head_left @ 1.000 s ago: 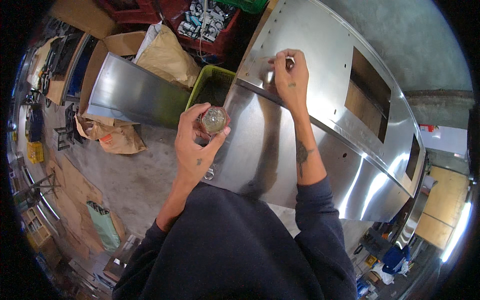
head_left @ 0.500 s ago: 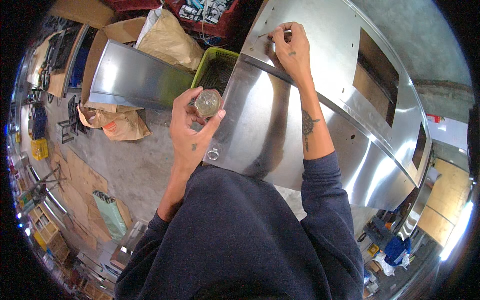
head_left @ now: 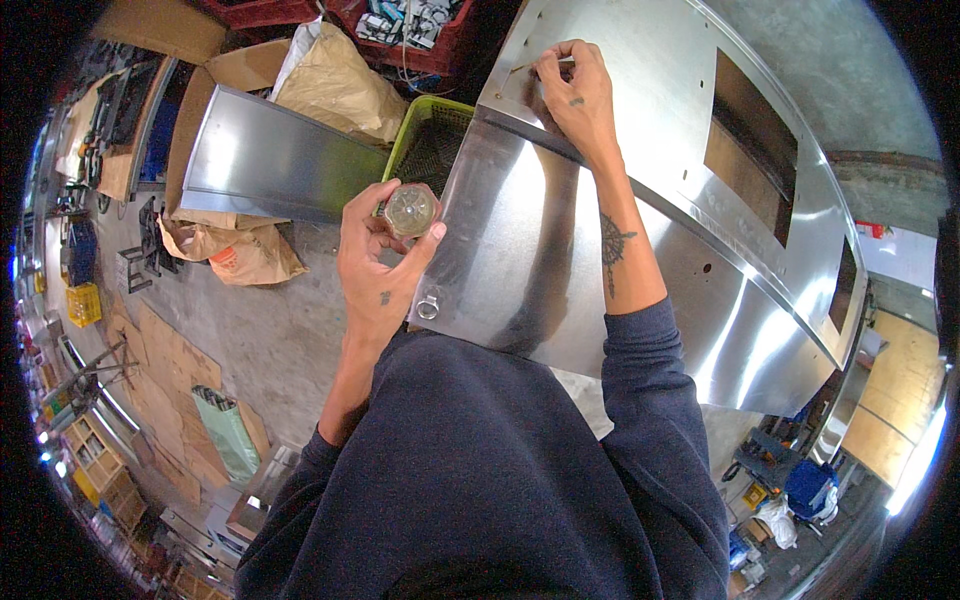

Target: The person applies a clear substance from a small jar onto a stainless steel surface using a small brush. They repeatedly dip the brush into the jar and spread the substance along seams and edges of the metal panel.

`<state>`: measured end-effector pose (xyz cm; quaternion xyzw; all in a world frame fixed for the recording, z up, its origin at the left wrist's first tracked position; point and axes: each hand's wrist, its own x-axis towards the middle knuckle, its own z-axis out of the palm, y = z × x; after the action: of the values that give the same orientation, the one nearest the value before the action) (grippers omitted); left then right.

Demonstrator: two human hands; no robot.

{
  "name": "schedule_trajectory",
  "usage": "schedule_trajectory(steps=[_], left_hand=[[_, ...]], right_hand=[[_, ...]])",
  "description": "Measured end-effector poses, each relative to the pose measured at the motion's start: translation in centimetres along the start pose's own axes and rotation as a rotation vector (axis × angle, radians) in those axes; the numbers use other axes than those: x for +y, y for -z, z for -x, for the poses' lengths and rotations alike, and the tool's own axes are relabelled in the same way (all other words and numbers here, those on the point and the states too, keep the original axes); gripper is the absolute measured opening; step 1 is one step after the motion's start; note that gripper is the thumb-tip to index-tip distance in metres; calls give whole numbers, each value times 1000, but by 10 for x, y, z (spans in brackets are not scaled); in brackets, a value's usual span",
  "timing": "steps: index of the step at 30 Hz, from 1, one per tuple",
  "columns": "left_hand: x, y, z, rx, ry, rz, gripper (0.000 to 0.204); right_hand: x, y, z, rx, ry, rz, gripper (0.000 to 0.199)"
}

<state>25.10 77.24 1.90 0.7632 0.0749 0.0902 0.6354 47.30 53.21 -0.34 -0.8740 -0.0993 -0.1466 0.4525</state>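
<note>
My left hand (head_left: pixel 375 255) grips a small clear glass jar (head_left: pixel 411 210) between thumb and fingers, its open-looking round top facing up. Inside the jar is something pale that I cannot make out clearly. Over the far left corner of a shiny sheet-metal panel (head_left: pixel 630 60), my right hand (head_left: pixel 580 95) pinches a thin stick (head_left: pixel 522 68). Its tip points left, close to the panel's edge; whether it touches the metal I cannot tell. A nearer metal panel (head_left: pixel 490 240) lies beneath my right forearm, with a metal ring (head_left: pixel 428 307) at its left corner.
Left of the panels are a green plastic basket (head_left: pixel 425 115), a cardboard box (head_left: pixel 195 130) with a bent metal sheet (head_left: pixel 280 150), and paper bags (head_left: pixel 345 80). A red crate (head_left: pixel 455 50) of small metal parts stands at the back. Rectangular cutouts (head_left: pixel 750 150) open in the far panel.
My right hand has shifted slightly left and away from me, still pinching the stick. The jar in my left hand sits almost where it was, tilted a little differently.
</note>
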Motion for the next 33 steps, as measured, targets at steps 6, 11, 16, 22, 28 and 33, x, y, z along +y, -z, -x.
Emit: schedule_trajectory(steps=[6,11,16,22,28,33], left_hand=[[-1,-1,0,-3,12,-7,71],[1,-3,0,-7,7,-9,70],[-1,-3,0,-13,4,-2,70],[-3,-3,0,-14,2,8,70],[-1,-3,0,-11,5,6,69],[3,-3,1,-13,22,-41,69]], right_hand=[[1,0,-1,-4,-7,12,35],[-1,-1,0,12,6,-4,35],[0,-2,-1,24,6,-85,28],[0,-3,0,51,32,-79,27],[-3,-2,0,54,19,-71,26],[-5,-2,0,53,-11,-96,26]])
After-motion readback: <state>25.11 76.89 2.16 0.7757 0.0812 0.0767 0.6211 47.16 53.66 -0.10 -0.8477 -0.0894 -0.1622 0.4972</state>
